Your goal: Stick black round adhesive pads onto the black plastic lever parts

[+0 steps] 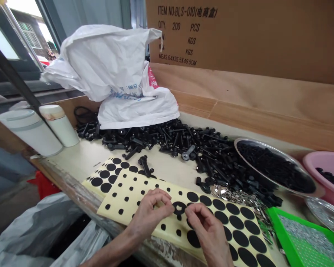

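Observation:
My left hand (pixel 151 210) and my right hand (pixel 210 231) face each other over a yellow sticker sheet (pixel 115 203). Between their pinched fingertips is a black ring-shaped sticker (pixel 180 213) with a hole in its middle, each hand gripping one side. On the sheet's left part only small black dots show; larger round black stickers (pixel 236 222) cover the right part. Partly beneath it lies another sheet with black round stickers (pixel 97 181). Just beyond the sheets rests a single black plastic part (pixel 145 165).
Black plastic parts (pixel 172 137) are heaped behind, under a white sack (pixel 105 63). Rightward are metal pieces (pixel 225 193), a steel bowl (pixel 275 163), a pink basin (pixel 311 159) and a green tray (pixel 281 222). Two white containers (pixel 30 129) stand left. A large carton (pixel 253 37) stands behind.

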A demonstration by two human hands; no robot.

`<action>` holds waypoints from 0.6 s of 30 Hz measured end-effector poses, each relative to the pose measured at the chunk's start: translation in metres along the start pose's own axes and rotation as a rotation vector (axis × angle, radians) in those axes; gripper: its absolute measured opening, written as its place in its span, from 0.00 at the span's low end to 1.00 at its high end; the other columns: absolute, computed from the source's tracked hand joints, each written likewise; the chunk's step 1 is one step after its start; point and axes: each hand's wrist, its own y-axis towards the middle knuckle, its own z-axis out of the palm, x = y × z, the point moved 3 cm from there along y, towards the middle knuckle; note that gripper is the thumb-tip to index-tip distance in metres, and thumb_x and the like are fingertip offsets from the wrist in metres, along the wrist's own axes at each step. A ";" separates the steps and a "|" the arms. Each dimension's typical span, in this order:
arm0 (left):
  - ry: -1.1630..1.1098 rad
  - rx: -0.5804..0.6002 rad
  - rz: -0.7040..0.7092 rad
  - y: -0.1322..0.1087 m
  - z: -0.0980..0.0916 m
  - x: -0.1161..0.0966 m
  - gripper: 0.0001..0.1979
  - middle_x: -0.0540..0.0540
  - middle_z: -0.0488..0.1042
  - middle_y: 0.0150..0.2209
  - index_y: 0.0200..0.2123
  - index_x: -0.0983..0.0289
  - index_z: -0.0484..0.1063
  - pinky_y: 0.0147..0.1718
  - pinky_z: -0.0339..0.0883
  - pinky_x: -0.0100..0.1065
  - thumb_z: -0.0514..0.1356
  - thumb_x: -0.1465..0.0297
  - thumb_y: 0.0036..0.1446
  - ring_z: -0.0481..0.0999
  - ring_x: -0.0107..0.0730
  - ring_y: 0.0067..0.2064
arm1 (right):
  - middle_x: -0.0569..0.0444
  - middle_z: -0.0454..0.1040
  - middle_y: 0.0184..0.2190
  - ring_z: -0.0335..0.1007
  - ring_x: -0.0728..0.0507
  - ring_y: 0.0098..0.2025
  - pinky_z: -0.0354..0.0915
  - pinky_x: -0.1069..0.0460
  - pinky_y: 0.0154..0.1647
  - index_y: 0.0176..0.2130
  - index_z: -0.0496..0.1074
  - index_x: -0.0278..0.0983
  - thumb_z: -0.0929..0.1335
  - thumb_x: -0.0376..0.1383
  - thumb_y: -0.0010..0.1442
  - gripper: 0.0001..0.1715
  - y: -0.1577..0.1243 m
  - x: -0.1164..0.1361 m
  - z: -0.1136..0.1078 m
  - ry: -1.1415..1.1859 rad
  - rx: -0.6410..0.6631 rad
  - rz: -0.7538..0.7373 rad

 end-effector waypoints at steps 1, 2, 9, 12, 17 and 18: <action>0.012 -0.005 0.015 0.000 0.000 0.000 0.07 0.55 0.73 0.40 0.23 0.63 0.73 0.49 0.60 0.44 0.63 0.67 0.51 0.68 0.43 0.48 | 0.56 0.66 0.22 0.58 0.47 0.25 0.58 0.54 0.25 0.25 0.71 0.37 0.70 0.49 0.53 0.18 0.002 -0.001 0.000 -0.019 0.032 -0.022; 0.024 -0.010 0.035 0.000 0.000 -0.001 0.07 0.55 0.73 0.38 0.23 0.63 0.73 0.48 0.61 0.43 0.63 0.67 0.51 0.69 0.42 0.46 | 0.57 0.65 0.22 0.57 0.47 0.25 0.58 0.53 0.25 0.25 0.71 0.37 0.70 0.49 0.54 0.18 0.003 -0.002 0.001 -0.034 0.044 -0.039; 0.365 -0.245 0.276 0.013 -0.027 -0.004 0.15 0.58 0.71 0.48 0.47 0.61 0.73 0.48 0.64 0.46 0.56 0.62 0.61 0.68 0.42 0.50 | 0.55 0.65 0.26 0.61 0.45 0.30 0.58 0.51 0.31 0.24 0.66 0.40 0.68 0.40 0.57 0.12 -0.002 0.011 0.007 -0.023 -0.193 -0.402; 0.612 -0.424 0.332 0.037 -0.050 -0.001 0.19 0.60 0.70 0.49 0.50 0.63 0.70 0.49 0.59 0.54 0.60 0.65 0.56 0.66 0.48 0.50 | 0.54 0.66 0.30 0.62 0.44 0.33 0.60 0.50 0.36 0.28 0.66 0.40 0.68 0.41 0.58 0.11 -0.001 0.009 -0.002 0.066 -0.362 -0.354; 0.502 -0.289 0.338 0.056 -0.056 -0.013 0.06 0.54 0.73 0.33 0.34 0.63 0.74 0.41 0.64 0.41 0.58 0.67 0.57 0.70 0.38 0.38 | 0.51 0.68 0.37 0.66 0.42 0.38 0.64 0.47 0.43 0.38 0.67 0.39 0.69 0.45 0.57 0.14 0.007 0.000 -0.011 0.035 -0.369 -0.208; 0.360 -0.245 0.303 0.053 -0.054 -0.019 0.08 0.54 0.74 0.33 0.35 0.63 0.73 0.38 0.64 0.37 0.58 0.66 0.58 0.71 0.36 0.37 | 0.50 0.69 0.41 0.66 0.42 0.40 0.64 0.47 0.43 0.43 0.66 0.39 0.69 0.45 0.57 0.17 0.008 0.002 -0.010 0.005 -0.337 -0.224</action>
